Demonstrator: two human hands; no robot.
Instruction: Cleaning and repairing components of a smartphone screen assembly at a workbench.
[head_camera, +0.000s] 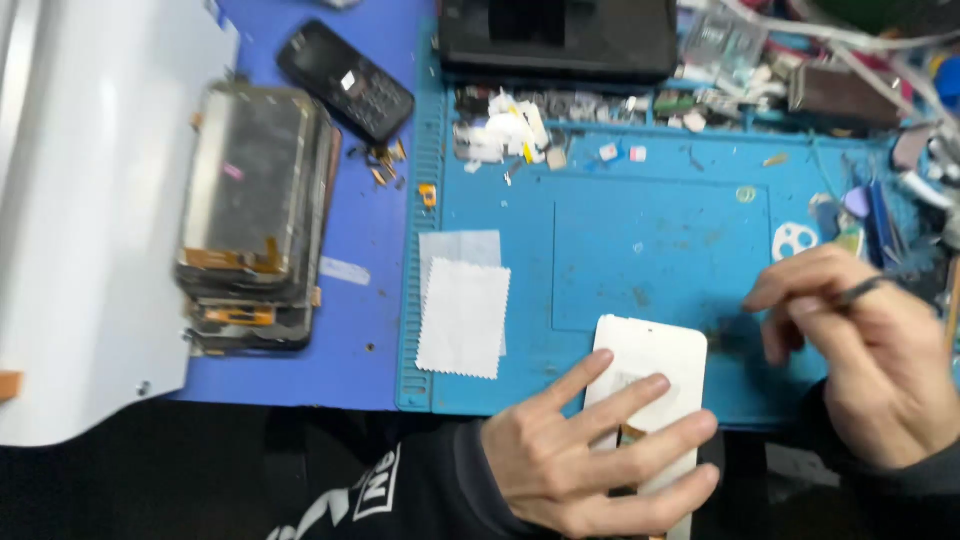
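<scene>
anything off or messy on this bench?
Mostly clutter. The stack of phone screens at left sits unevenly, edges fanned and flex tabs poking out. Small brown scraps lie loose beside the black keypad phone. White debris is piled in the blue mat's top tray.

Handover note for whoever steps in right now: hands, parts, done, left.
Left hand: fingers spread flat on the white phone panel, pinning it at the near edge of the blue work mat.
Right hand: holds a thin dark tool, off to the right of the panel, tip not touching it.
Nearby: white cloth squares on the mat's left side, stack of phone screens further left, dark keypad phone behind it.
Done: panel laid down and held steady.
Left: tool has not yet met the panel; any work on it looks open.
</scene>
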